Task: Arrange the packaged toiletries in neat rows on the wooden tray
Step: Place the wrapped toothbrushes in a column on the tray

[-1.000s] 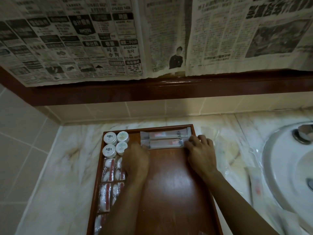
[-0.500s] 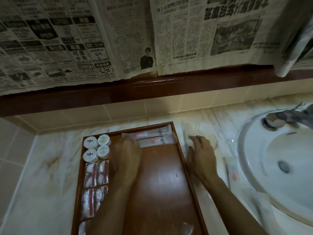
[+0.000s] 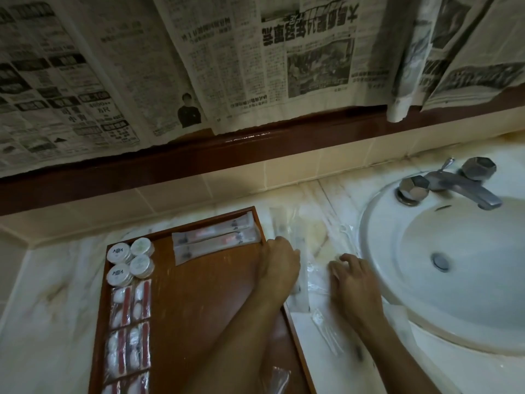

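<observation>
While both hands [image 3: 318, 268] rest loose-fingered on clear packets [image 3: 301, 237], tray [image 3: 204, 294], four round tins [image 3: 130, 261], two long sachets [image 3: 216, 241].

The wooden tray [image 3: 199, 302] is glossy reddish-brown — its round tins [image 3: 130, 261] white with small dark or pale green emblems. The sachets [image 3: 129, 311] are clear with red stripes and white contents; the countertop [image 3: 51, 294] is cream marble with amber veining

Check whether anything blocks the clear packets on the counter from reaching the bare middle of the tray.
Nothing visible does. The clear packets lie on the marble beside the wooden tray, whose low right rim and the left hand across it are all that lie between. The right hand rests on the packets.
</observation>
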